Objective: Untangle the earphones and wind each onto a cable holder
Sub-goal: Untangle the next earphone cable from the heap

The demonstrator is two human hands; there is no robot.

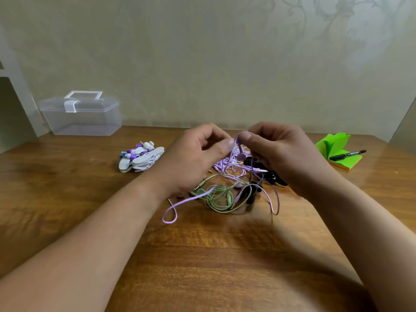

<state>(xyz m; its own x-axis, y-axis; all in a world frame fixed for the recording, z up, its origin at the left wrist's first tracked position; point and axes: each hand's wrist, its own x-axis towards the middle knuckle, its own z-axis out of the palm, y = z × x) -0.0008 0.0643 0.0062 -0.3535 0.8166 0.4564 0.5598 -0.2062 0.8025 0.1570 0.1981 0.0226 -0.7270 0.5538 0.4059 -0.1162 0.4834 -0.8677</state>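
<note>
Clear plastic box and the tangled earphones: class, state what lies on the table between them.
The head view shows a heap of white cable holders and earbuds between the box and the tangle.

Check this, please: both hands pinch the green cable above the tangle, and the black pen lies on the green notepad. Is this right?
One thing is wrong: in the head view the left hand and right hand pinch the purple cable, not the green cable. The black pen does lie on the green notepad.

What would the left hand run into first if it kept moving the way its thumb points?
Most likely the right hand: the left hand points across at it, both pinching the same purple earphone cable. Depth is uncertain.
</note>
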